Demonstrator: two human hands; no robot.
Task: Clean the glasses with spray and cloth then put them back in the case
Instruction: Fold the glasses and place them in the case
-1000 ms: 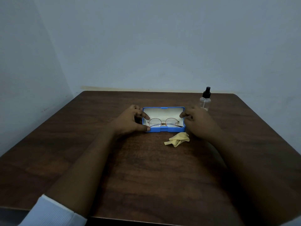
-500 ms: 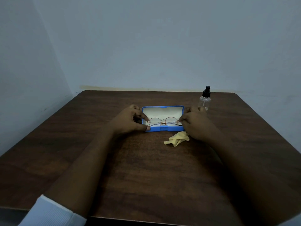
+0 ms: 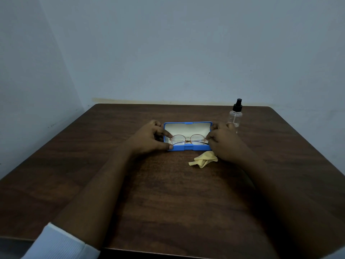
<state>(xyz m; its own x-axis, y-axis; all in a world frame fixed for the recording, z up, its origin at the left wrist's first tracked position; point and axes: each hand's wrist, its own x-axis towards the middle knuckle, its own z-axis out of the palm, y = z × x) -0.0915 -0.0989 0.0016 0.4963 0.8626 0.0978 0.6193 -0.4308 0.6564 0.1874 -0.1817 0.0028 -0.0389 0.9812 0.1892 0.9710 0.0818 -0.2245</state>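
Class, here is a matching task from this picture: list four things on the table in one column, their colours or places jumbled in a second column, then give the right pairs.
Things:
1. glasses
2. glasses case
3. cloth
4. spray bottle

Descriptions:
A. yellow, crumpled in front of the case
B. clear with a black top, standing upright
C. blue, lid open
D. thin metal frame, lying inside the case

Pairs: 1-D, 2-C, 3-A, 4-B

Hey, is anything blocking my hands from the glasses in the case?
Nothing visible. The case is open, and the left hand and right hand have fingertips at the ends of the glasses. The cloth and spray bottle sit outside it.
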